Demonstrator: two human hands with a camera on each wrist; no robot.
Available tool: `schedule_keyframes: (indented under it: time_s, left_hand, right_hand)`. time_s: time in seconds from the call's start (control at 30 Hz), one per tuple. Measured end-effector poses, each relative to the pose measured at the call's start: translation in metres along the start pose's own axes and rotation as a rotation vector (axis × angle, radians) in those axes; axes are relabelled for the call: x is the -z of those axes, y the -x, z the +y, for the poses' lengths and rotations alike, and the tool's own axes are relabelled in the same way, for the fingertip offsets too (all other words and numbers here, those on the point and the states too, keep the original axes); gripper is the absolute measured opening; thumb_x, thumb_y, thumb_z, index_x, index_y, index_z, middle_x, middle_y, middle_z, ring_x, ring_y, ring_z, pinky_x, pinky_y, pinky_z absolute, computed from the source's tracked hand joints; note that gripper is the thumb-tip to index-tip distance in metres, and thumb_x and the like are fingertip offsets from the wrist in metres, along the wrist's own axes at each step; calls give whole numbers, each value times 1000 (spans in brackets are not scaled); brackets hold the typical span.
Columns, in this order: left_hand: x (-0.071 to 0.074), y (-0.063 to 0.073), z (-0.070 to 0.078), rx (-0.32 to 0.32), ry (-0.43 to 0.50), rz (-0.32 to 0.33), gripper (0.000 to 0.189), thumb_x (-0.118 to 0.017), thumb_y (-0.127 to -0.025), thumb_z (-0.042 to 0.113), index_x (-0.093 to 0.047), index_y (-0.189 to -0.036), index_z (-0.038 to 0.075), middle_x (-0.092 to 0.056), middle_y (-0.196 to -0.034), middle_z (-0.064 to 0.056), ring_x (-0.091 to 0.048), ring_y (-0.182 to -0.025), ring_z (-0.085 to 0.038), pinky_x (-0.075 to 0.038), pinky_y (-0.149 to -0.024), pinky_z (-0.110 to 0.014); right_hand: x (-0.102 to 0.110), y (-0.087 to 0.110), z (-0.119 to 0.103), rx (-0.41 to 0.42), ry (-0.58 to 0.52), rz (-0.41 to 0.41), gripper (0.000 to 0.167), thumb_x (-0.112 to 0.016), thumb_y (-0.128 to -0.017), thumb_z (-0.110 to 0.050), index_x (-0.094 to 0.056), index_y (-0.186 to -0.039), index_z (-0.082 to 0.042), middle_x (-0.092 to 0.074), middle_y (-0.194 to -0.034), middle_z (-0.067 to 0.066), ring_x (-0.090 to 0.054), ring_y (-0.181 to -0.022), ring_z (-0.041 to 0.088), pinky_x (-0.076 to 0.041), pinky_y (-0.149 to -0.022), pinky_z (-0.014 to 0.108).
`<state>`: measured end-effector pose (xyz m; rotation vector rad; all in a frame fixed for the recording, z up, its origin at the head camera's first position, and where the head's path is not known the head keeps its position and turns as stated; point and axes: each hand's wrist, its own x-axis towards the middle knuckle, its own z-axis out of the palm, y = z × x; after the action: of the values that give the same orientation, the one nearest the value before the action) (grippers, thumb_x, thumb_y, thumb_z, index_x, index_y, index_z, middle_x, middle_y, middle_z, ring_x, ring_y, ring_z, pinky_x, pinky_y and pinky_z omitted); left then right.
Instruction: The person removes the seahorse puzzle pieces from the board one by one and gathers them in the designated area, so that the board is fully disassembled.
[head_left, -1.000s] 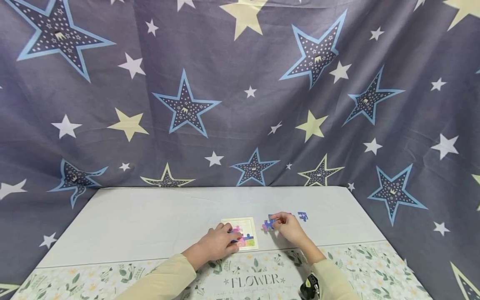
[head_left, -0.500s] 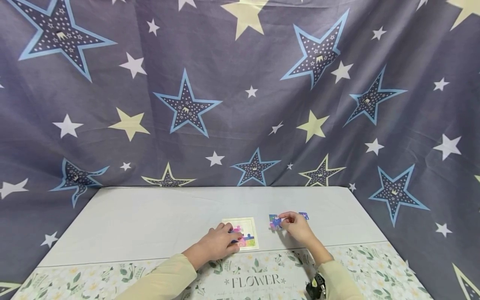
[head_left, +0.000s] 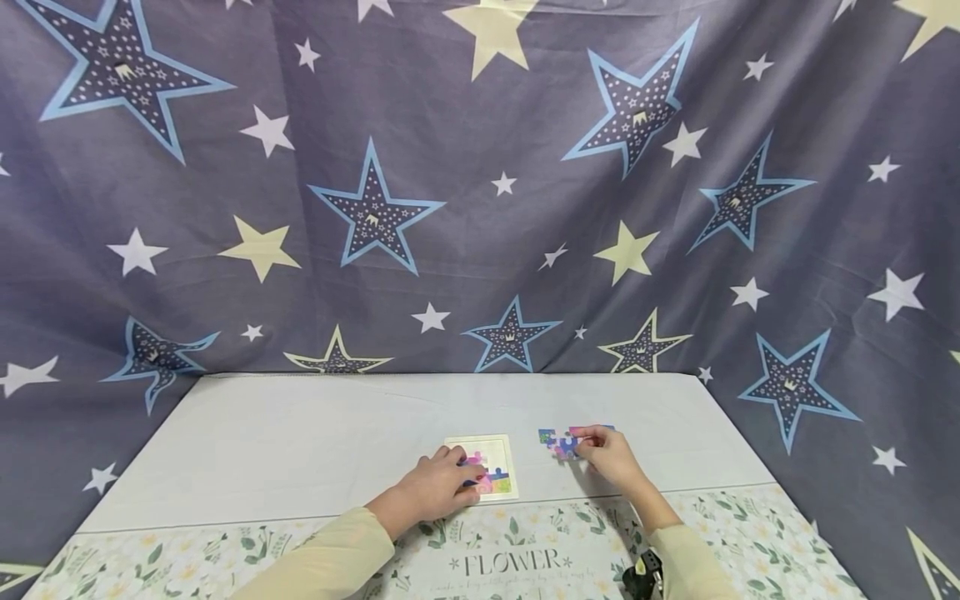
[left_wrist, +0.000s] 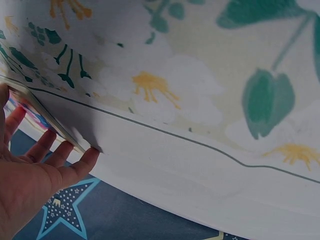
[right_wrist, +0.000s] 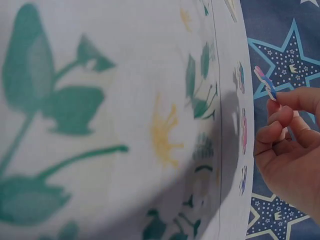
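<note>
My left hand (head_left: pixel 429 485) rests on the left part of a small pale puzzle tray (head_left: pixel 513 468), fingers spread over its pieces. Pink, blue and green puzzle pieces (head_left: pixel 498 482) show in the tray's lower part; the left side is hidden under the hand. In the left wrist view, the fingertips (left_wrist: pixel 91 156) lie along the tray's edge. To the right, my right hand (head_left: pixel 617 460) pinches a blue and pink puzzle piece (right_wrist: pixel 265 82) between thumb and index finger, raised above the table. Behind it lie loose puzzle pieces (head_left: pixel 546 436), partly covered by the hand.
In the right wrist view, a pink loose piece (right_wrist: pixel 243 131) and a bluish one (right_wrist: pixel 243 180) lie flat on the white table (head_left: pixel 322 442). A floral cloth (head_left: pixel 510 562) printed FLOWER covers the near edge. A starry curtain (head_left: pixel 420 167) stands behind.
My right hand has moved to the right with the puzzle piece in its pinch, uncovering a loose piece on the left. The left hand has stayed on the tray.
</note>
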<state>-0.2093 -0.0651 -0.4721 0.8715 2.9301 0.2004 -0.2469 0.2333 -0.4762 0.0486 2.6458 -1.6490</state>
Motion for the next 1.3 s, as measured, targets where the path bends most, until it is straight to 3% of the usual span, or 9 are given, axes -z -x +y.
schedule_keyframes:
  time_s: [0.73, 1.13, 1.3]
  left_hand:
    - [-1, -1, -1, 5, 2, -1, 41, -50, -93, 48, -55, -130, 30, -52, -120, -7, -47, -103, -21, -47, -82, -49]
    - [-2, -1, -1, 0, -6, 5, 41, -50, -93, 48, -54, -130, 31, -52, -120, -7, -47, -101, -21, -46, -79, -48]
    - [0, -1, -1, 2, 11, -12, 41, -51, -93, 47, -54, -130, 30, -52, -121, -7, -48, -104, -21, -46, -81, -49]
  right_hand:
    - [20, 0, 13, -41, -4, 36, 28, -54, -86, 1, -61, -113, 6, -54, -74, 3, -39, -49, 8, -37, -45, 22]
    - [35, 2, 20, -65, 2, 45, 31, -54, -88, -4, -59, -117, 6, -56, -80, 2, -40, -51, 8, -38, -46, 23]
    - [39, 1, 23, -73, -2, 58, 32, -55, -88, -5, -59, -119, 5, -55, -74, 2, -39, -48, 8, -37, -45, 24]
